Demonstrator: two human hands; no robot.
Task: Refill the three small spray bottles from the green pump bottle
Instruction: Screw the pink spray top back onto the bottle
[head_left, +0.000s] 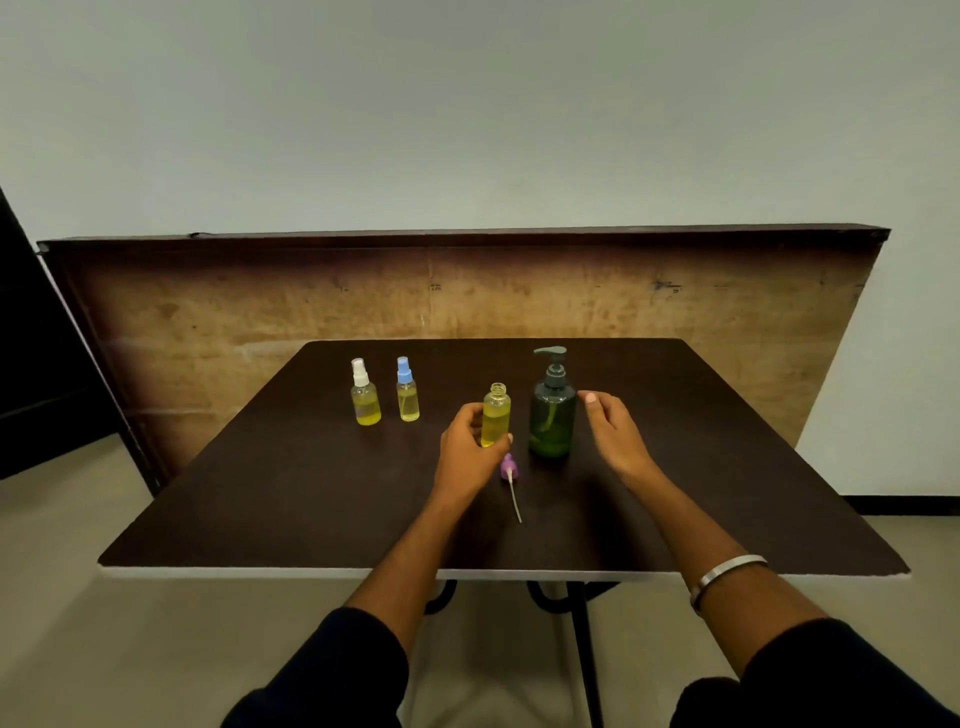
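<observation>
Green plastic, the pump bottle (552, 415) stands upright on the counter (727, 467); it looks part full, light but top-heavy, best steadied round its body while the head is pressed. Just left of it, the left hand (467, 447) has its grip pinching an uncapped small bottle (496, 415). Right of it, the right hand (610, 426) hovers, fingers loosely spread, touching nothing. A purple sprayer (509, 467) lies just in front.

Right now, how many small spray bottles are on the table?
3: white-capped bottle far left, blue-capped bottle beside it, uncapped bottle held by the left hand. None seems hidden.
</observation>
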